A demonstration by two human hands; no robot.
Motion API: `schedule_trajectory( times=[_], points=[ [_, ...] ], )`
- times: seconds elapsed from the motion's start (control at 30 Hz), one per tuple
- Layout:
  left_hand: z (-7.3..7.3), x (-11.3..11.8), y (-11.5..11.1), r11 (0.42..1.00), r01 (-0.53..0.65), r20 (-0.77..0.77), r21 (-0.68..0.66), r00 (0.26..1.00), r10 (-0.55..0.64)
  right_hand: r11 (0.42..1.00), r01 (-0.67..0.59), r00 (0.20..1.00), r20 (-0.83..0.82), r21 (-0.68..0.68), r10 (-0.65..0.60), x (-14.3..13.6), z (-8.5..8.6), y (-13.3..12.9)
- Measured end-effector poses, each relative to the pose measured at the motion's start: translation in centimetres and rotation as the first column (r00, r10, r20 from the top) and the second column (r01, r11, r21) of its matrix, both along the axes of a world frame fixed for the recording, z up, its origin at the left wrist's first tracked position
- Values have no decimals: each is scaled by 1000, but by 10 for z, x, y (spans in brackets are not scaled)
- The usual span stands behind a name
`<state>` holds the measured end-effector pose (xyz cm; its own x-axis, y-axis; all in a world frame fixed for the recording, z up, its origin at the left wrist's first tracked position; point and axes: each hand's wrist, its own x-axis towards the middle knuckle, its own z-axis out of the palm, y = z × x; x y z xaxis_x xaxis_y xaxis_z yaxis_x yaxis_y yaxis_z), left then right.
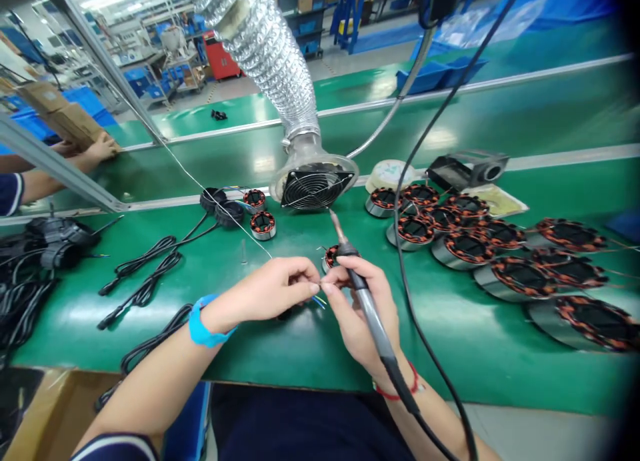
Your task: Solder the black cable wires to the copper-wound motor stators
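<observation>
My right hand (367, 308) is closed around a soldering iron (370, 311), whose tip points up and away from me. Its thumb and forefinger also pinch together, meeting the fingertips of my left hand (277, 288). My left hand is closed in a pinch too; whatever lies between the fingertips is too small to make out. A thin silvery wire (225, 208) slants down from the upper left and disappears behind my left hand. Just beyond my fingers stands a stator with copper windings (330, 256), partly hidden. Blue and yellow-green wire ends (319, 302) show below my fingertips.
A fume extractor (315, 188) hangs ahead on a foil duct. Several wound stators (465, 248) crowd the right side, near a tape roll (390, 174). Black housings with cables (145, 254) lie left. The iron's cord (415, 301) crosses the bench (280, 361). Another person's hand (103, 146) touches a carton.
</observation>
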<state>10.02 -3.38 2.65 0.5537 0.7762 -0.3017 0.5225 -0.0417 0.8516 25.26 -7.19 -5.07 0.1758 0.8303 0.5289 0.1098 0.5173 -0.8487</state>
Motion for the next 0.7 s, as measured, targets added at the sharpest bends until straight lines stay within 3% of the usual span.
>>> schedule_trajectory(
  times=[0.1, 0.23, 0.37, 0.53, 0.7],
  points=[
    [-10, 0, 15, 999, -20, 36, 29, 999, 19, 996, 54, 997, 66, -72, -50, 3, -2, 3],
    [-25, 1, 42, 993, -86, -31, 85, 996, 89, 977, 120, 985, 148, -178, -94, 22, -1, 8],
    [-27, 7, 60, 994, -109, -89, 22, 990, 110, 980, 155, 968, 215, -123, -126, 45, 2, 6],
    [-25, 12, 64, 996, -92, -143, -13, 986, 90, 965, 264, 934, 250, 0, -255, 54, -11, -1],
    [-26, 12, 57, 993, -120, -173, 23, 977, 122, 977, 207, 954, 227, -39, -194, 56, -24, -12]
  ],
)
